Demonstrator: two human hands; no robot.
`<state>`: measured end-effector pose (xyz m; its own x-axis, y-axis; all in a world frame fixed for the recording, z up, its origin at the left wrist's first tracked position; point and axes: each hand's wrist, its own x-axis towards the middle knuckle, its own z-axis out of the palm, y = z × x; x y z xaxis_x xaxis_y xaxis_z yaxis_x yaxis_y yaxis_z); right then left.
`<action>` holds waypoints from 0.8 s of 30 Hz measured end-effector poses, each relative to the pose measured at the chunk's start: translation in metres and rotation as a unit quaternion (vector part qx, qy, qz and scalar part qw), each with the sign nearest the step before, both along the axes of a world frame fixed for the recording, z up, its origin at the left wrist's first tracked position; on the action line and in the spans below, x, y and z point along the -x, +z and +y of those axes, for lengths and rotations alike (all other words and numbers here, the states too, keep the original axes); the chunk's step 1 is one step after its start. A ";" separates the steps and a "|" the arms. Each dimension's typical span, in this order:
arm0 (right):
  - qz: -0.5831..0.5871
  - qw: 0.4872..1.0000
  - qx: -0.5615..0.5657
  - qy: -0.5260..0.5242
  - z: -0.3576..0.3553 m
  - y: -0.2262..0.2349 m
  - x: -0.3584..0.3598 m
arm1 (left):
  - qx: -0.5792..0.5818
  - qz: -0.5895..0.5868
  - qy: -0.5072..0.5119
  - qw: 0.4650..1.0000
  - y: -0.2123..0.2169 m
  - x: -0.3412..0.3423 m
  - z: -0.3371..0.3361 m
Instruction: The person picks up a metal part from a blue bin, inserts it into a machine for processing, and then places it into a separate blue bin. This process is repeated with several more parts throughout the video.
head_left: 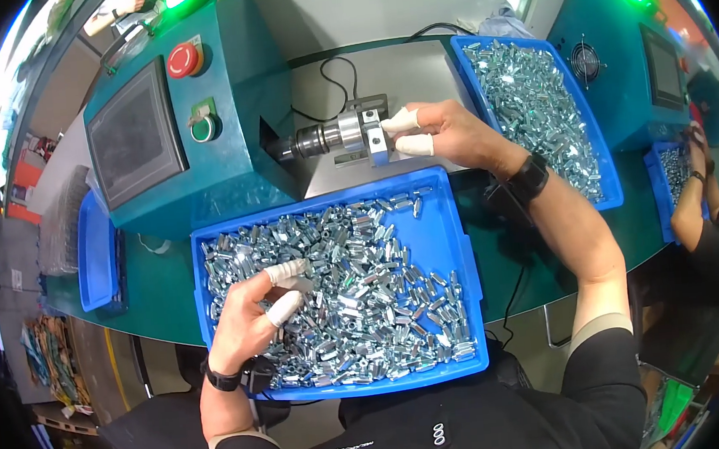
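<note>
**Fingers at the chuck, loose parts at both tray edges**

Risks, as judged from this view. The teal metal machine housing point(226, 142) at the back left of the dark green desk point(161, 282) carries a steel spindle chuck point(319, 140) that points toward the right hand point(454, 137). That hand's capped fingertips point(402, 121) are pinched closed at the small clamp fixture point(372, 135) on the chuck's nose; a part is probably between them, but it is hidden, so I cannot tell. If the spindle turns while they sit there, the white rubber finger cots could catch and drag a finger in. A part seated crooked could also jam or be thrown out.

The large blue plastic tray of small zinc-plated hex metal spacers point(429, 253) lies along the near edge of the desk, under the left hand point(249, 318). Its thumb and forefinger are nearly closed on one small spacer point(301, 284), lifted just above the heap. The grip is light and a drop back into the pile is likely.

Surroundings. A second blue tray heaped with the same bright spacers point(536, 109) stands at the back right, just beside the right wrist; its load is high at the rim and a forearm sweep could spill it. A black cable point(340, 82) trails behind the chuck. The red round stop button point(182, 60) sits on the housing's top, across the chuck from the right hand. Another person's arm point(699, 198) works at the far right edge
</note>
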<state>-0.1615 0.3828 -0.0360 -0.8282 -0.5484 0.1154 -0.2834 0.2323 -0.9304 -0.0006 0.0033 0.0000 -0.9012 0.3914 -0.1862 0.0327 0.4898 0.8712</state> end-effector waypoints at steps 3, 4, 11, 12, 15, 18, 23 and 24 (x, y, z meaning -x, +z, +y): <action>-0.004 1.000 0.007 -0.003 0.002 -0.003 0.003 | -0.002 -0.017 0.010 1.000 -0.002 0.003 -0.001; -0.006 1.000 0.006 -0.002 0.002 -0.003 0.003 | 0.000 -0.016 0.009 1.000 -0.002 0.003 -0.002; 0.021 1.000 0.012 0.014 0.000 -0.003 0.006 | 0.016 -0.015 0.002 1.000 -0.001 0.007 -0.005; 0.024 0.999 0.017 0.019 -0.001 -0.003 0.007 | 0.017 -0.010 0.004 1.000 0.000 0.007 -0.004; 0.013 1.000 0.018 0.014 -0.001 -0.002 0.005 | -0.005 -0.031 0.012 0.999 0.004 0.005 -0.001; -0.003 0.999 0.044 0.009 -0.004 -0.005 0.004 | -0.009 -0.019 0.013 1.000 0.003 0.002 0.000; -0.090 0.992 0.053 -0.066 0.002 0.002 -0.001 | -0.022 -0.004 -0.001 1.000 0.001 -0.002 -0.004; -0.115 0.988 0.038 -0.098 0.004 0.005 -0.002 | -0.025 0.006 0.002 1.000 0.002 -0.002 -0.004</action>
<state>-0.1594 0.3872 -0.0309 -0.9269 -0.3715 -0.0535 -0.0188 0.1885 -0.9819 0.0015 -0.0006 0.0019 -0.9047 0.3963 -0.1561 0.0408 0.4455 0.8943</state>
